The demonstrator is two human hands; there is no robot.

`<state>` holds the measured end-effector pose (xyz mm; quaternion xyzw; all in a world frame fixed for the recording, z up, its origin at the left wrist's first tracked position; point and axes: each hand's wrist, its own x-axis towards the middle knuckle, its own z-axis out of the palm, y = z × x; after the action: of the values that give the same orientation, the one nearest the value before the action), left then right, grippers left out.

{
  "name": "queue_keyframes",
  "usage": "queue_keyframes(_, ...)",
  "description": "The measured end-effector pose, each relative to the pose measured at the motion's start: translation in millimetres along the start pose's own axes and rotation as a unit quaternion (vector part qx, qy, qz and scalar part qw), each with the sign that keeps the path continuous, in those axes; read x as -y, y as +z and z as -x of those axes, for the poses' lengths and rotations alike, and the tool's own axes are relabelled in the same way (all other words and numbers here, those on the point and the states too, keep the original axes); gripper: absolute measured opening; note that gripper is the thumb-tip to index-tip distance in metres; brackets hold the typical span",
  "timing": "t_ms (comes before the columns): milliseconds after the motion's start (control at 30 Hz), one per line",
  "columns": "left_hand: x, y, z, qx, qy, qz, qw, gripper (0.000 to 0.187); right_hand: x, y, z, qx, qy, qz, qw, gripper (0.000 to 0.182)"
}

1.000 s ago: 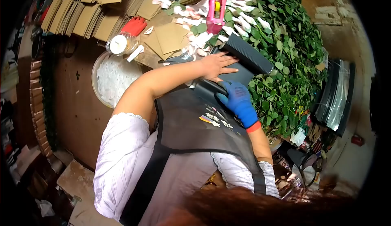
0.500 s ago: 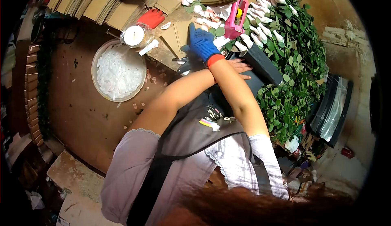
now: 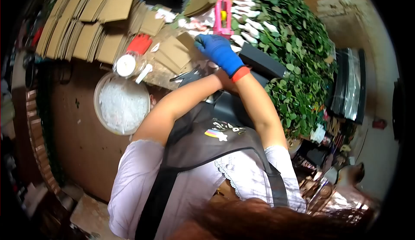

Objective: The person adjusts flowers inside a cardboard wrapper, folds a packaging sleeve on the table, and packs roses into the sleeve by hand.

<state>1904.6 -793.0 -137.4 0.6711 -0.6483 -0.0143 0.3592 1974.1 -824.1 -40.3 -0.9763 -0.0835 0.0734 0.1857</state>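
Observation:
My right hand (image 3: 219, 55), in a blue knitted glove with an orange cuff, is closed with its fingers curled at the edge of a brown cardboard piece (image 3: 186, 40). That piece stands tilted above the worktable. More flat cardboard pieces (image 3: 173, 52) lie beside it. My bare left forearm (image 3: 186, 95) passes beneath my right wrist, and my left hand's fingers are hidden behind the glove. Scissors (image 3: 186, 76) with dark handles lie near my left forearm. A long black box-like block (image 3: 263, 61) sits right of the glove.
A pink tape dispenser (image 3: 223, 17) stands behind the glove. Roses with wrapped white heads (image 3: 248, 24) and green leaves (image 3: 298, 63) fill the right side. At left are cardboard stacks (image 3: 88, 41), a red glove (image 3: 139, 44), a white roll (image 3: 126, 65) and a tub of white pieces (image 3: 122, 104).
My right hand has curled its fingers, and a cardboard piece is now raised at them. My left hand has moved left out of sight behind the glove. The view has shifted.

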Motion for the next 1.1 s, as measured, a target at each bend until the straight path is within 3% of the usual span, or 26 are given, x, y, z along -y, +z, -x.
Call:
queue_keyframes(33, 7, 8, 2, -0.008, -0.005, 0.023, 1.000, 0.066, 5, -11, 13, -0.087, -0.012, -0.016, 0.996, 0.027)
queue_keyframes(100, 14, 18, 7, 0.018, -0.012, 0.042, 0.999, 0.071, 11, -51, 47, -0.159, -0.064, -0.132, 0.976, 0.023)
queue_keyframes(200, 3, 7, 9, 0.072, -0.026, -0.020, 0.997, 0.075, 3, -91, 129, -0.139, -0.022, -0.202, 0.969, 0.025)
queue_keyframes(300, 10, -15, -16, 0.285, -0.130, 0.138, 0.940, 0.070, -48, -64, 193, -0.078, 0.117, -0.445, 0.885, 0.026)
queue_keyframes(367, -25, -42, -17, 0.092, -0.045, -0.036, 0.994, 0.063, -80, -29, 221, -0.045, 0.204, -0.456, 0.865, 0.024)
queue_keyframes(400, -22, -41, -17, 0.073, 0.007, -0.046, 0.996, 0.058, -91, -28, 227, 0.003, 0.234, -0.494, 0.837, 0.023)
queue_keyframes(500, -8, -31, -11, 0.123, 0.040, -0.094, 0.987, 0.055, -101, -27, 222, 0.019, 0.244, -0.464, 0.852, 0.031)
queue_keyframes(533, -5, -30, -10, 0.113, 0.005, -0.026, 0.993, 0.054, -104, -25, 214, 0.037, 0.268, -0.412, 0.870, 0.033)
queue_keyframes(633, -2, -51, 4, 0.106, 0.044, -0.090, 0.989, 0.055, -115, -7, 207, 0.056, 0.289, -0.406, 0.865, 0.034)
queue_keyframes(733, -4, -75, 27, 0.043, -0.036, -0.103, 0.993, 0.045, -116, -6, 202, 0.056, 0.266, -0.263, 0.926, 0.042)
queue_keyframes(800, -9, -82, 26, 0.014, -0.013, -0.087, 0.996, 0.040, -114, 0, 195, 0.033, 0.245, -0.119, 0.961, 0.048)
queue_keyframes(867, -25, -95, 4, -0.021, 0.027, -0.029, 0.999, 0.031, -115, 1, 193, 0.061, 0.265, -0.117, 0.955, 0.047)
queue_keyframes(967, -26, -80, -9, 0.083, 0.013, 0.001, 0.996, 0.018, -107, -8, 191, 0.084, 0.267, -0.071, 0.958, 0.048)
queue_keyframes(1100, -25, -79, -14, 0.139, -0.014, -0.024, 0.990, 0.021, -76, -62, 194, 0.163, 0.189, -0.030, 0.968, 0.051)
